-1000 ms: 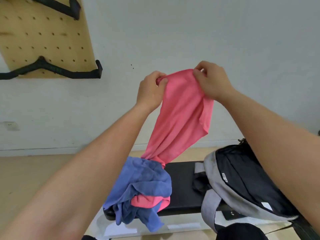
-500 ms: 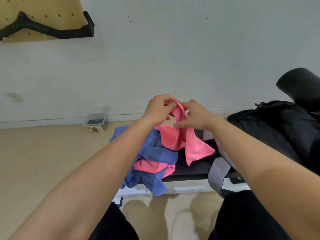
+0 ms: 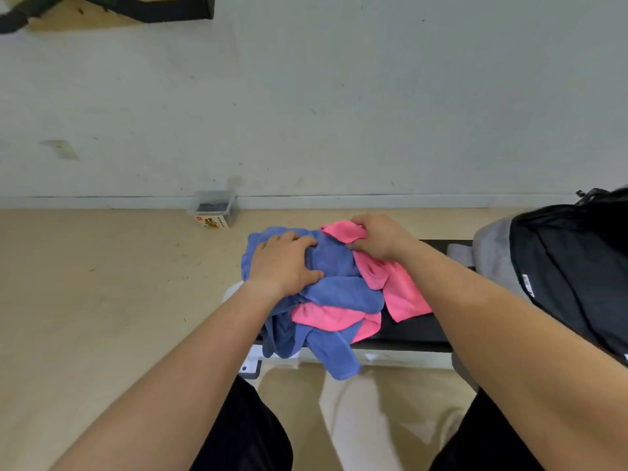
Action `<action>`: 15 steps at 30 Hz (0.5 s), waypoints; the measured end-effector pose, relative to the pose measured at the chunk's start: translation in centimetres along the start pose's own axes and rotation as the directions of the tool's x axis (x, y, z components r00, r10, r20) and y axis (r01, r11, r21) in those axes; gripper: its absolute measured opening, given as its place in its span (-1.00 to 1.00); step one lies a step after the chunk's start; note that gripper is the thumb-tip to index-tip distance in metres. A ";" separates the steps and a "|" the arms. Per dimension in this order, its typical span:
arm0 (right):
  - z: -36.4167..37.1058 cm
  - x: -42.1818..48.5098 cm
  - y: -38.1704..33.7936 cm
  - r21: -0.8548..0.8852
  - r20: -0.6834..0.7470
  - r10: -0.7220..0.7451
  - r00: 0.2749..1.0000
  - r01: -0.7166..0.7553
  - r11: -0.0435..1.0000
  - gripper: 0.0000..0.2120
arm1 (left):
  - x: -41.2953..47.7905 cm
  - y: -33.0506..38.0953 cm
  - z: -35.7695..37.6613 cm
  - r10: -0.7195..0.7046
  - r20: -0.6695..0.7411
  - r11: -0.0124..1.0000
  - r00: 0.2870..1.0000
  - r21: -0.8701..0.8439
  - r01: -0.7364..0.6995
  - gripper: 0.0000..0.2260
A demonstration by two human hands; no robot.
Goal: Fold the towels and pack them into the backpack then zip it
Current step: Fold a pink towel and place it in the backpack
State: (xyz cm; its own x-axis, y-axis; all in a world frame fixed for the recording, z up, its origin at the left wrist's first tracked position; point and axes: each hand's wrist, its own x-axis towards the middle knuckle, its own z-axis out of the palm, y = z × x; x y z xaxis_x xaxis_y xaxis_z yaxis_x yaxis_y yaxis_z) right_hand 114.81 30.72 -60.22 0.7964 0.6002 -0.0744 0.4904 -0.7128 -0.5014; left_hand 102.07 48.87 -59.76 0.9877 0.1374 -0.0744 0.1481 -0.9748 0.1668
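A tangled heap of blue towels (image 3: 336, 294) and pink towels (image 3: 402, 294) lies on the left end of a black padded bench (image 3: 418, 331). My left hand (image 3: 283, 263) rests palm down on the blue cloth at the heap's left top, fingers curled into it. My right hand (image 3: 377, 236) is closed on the upper part of a pink towel, which drapes down to the right over the bench. The black and grey backpack (image 3: 560, 266) stands on the bench at the far right, partly cut off by the frame edge.
A small clear box with an orange label (image 3: 212, 210) sits on the wooden floor by the white wall. A pegboard with black brackets (image 3: 112, 8) hangs top left. My knees in black shorts fill the bottom edge, below the bench's white frame (image 3: 401, 360).
Both hands have come down from holding the pink towel up in the air onto the heap on the bench. My left hand let go of the pink towel and now presses the blue cloth.
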 end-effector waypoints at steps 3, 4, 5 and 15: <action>-2.5 0.1 -0.6 0.058 -0.120 -0.021 0.993 0.028 0.998 -0.80 | -0.3 -0.1 0.2 -0.008 -0.005 1.000 1.000 0.007 0.008 -0.42; -3.6 0.0 -0.9 0.065 -0.157 -0.030 0.987 0.041 0.997 -0.80 | -0.3 0.0 0.3 -0.004 -0.006 1.000 1.000 0.022 0.004 -0.43; -4.8 0.0 -1.3 0.057 -0.190 -0.043 0.981 0.054 0.997 -0.80 | -0.3 0.1 0.3 0.001 -0.005 0.999 1.000 0.038 -0.001 -0.44; -17.3 -3.3 -5.9 0.126 -0.512 -0.017 0.859 0.095 0.988 -0.82 | -0.7 0.9 -0.3 -0.023 0.060 0.997 0.998 0.074 0.019 -0.45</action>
State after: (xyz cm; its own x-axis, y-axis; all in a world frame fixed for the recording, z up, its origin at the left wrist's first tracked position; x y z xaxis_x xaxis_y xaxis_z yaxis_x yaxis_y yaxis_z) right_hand 115.46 26.67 -42.12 0.8568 0.3417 0.3861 0.5151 -0.6016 -0.6106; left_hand 101.48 47.98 -59.23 0.9792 0.1491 -0.1375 0.1625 -0.9824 0.0920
